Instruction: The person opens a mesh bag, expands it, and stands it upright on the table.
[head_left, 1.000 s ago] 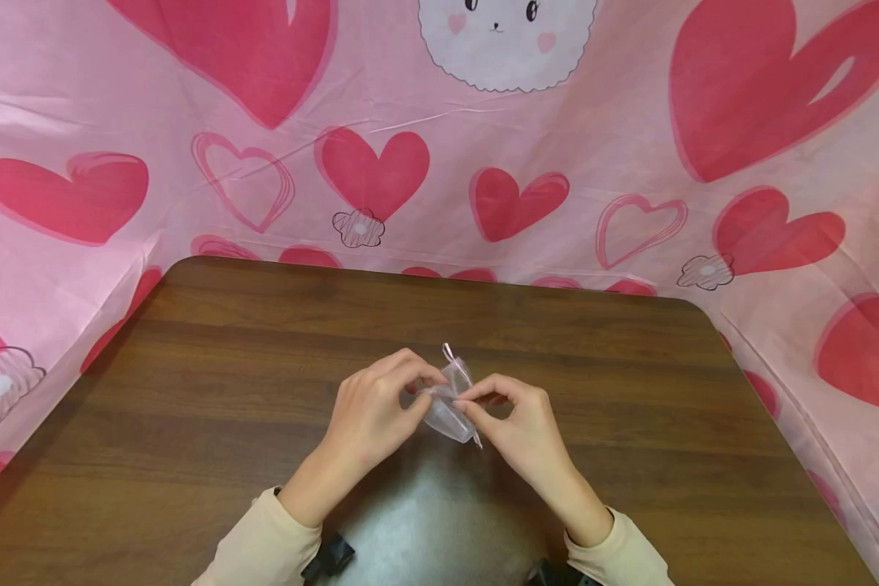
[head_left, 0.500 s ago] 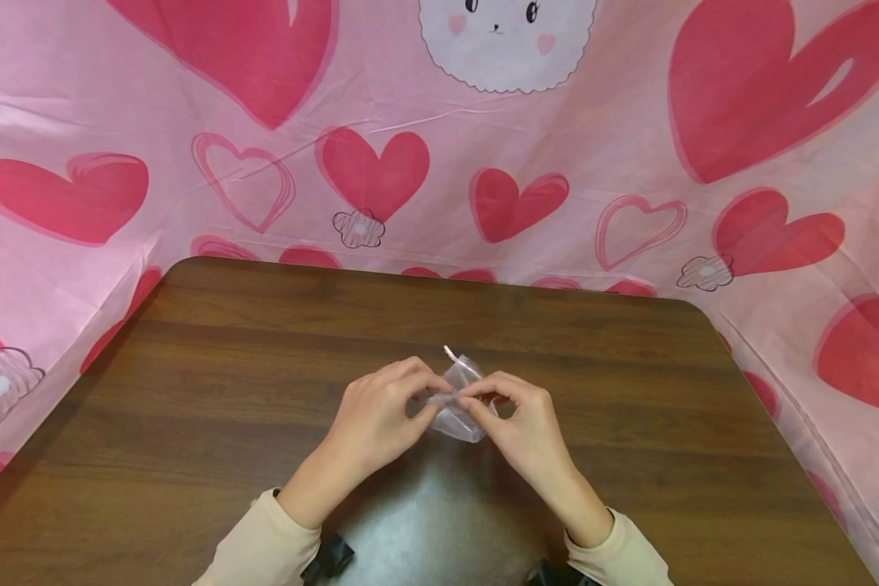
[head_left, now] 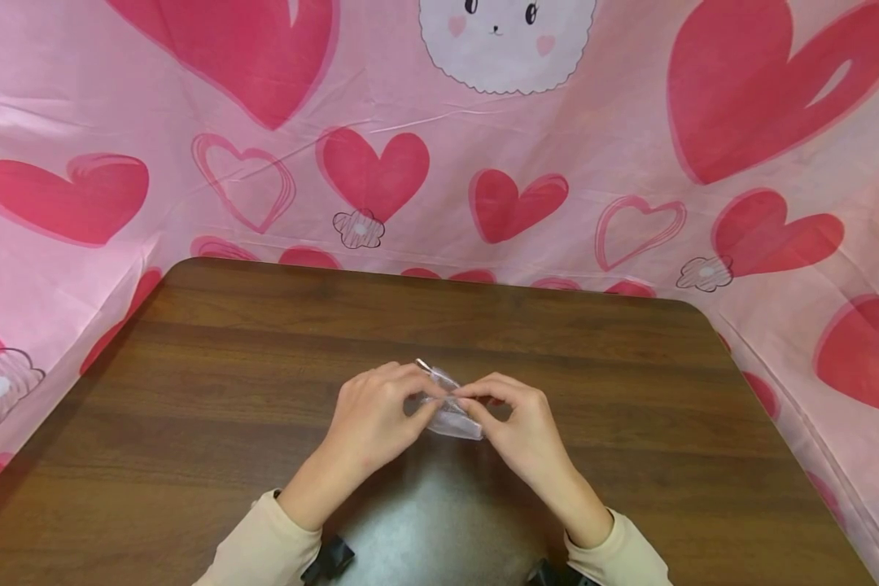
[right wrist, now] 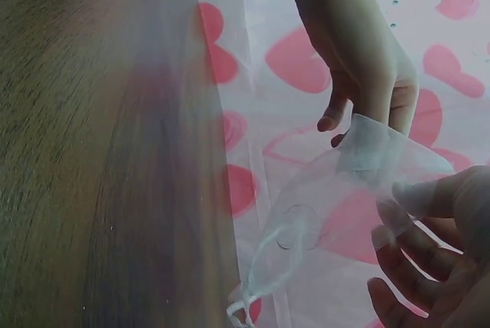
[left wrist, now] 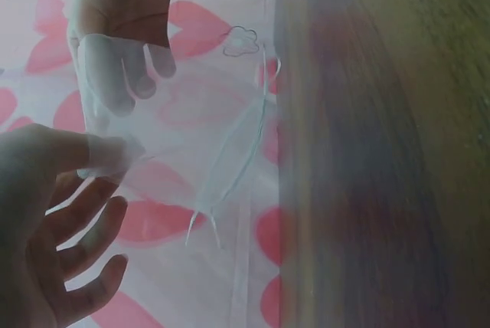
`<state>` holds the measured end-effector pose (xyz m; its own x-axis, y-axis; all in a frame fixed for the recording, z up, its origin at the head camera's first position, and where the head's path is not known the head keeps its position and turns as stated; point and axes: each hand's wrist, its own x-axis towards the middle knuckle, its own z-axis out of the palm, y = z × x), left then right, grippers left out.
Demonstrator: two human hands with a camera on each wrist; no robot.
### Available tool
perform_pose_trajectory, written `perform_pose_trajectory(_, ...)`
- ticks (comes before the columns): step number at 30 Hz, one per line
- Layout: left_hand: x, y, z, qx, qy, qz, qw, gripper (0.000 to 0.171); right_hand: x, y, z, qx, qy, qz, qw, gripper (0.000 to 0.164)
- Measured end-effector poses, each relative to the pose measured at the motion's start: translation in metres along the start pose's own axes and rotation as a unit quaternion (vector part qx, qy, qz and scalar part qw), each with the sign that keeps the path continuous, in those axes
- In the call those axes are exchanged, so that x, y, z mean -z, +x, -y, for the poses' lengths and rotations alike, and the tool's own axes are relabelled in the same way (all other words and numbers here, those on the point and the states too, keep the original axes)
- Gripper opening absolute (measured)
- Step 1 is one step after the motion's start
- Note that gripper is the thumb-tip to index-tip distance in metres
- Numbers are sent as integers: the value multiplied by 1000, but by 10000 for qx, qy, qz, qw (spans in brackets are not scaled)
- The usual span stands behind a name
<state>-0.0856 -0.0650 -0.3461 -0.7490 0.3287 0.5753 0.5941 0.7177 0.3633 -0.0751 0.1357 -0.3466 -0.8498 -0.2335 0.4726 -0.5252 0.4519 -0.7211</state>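
Observation:
A small sheer white drawstring pouch [head_left: 457, 426] hangs between both hands above the middle of the table. My left hand [head_left: 381, 411] pinches it between thumb and fingertips from the left. Opposite, my right hand [head_left: 522, 413] pinches it too, the two sets of fingertips almost meeting. In the left wrist view, the see-through pouch [left wrist: 230, 152] is spread out, its thin white cord [left wrist: 251, 148] running along the side facing the table. Loose cord ends [right wrist: 241, 309] dangle at a corner in the right wrist view. Nothing shows inside the pouch.
A dark brown wooden table [head_left: 264, 350] with rounded far corners lies under the hands. Behind and on both sides hangs a pink cloth [head_left: 381, 89] printed with red hearts. A black strap piece [head_left: 330, 558] shows by the left cuff.
The pouch has twisted in the fingers, and its cord end at the top has swung left. The left hand has edged slightly toward the right hand, which stays nearly still.

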Motion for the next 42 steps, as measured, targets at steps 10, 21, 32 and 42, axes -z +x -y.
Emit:
perform_pose_trajectory(10, -1, 0, 1, 92, -84, -250, 9996, 22, 1, 0, 4, -432, -117, 260, 9987, 11)
perform_pose_trajectory(21, -1, 1, 0, 189, -183, -410, 9988, 22, 0, 0, 6, -835, -542, 329, 9945, 14)
perform_pose_trajectory(32, -1, -1, -2, 409, -23, 349, 9986, 10, 1, 1, 3, -452, -613, -114, 9970, 13)
perform_pose_trajectory(42, 0, -2, -5, 441, -65, 601, 9972, 11, 1, -1, 1, -85, -736, -192, 9971, 16)
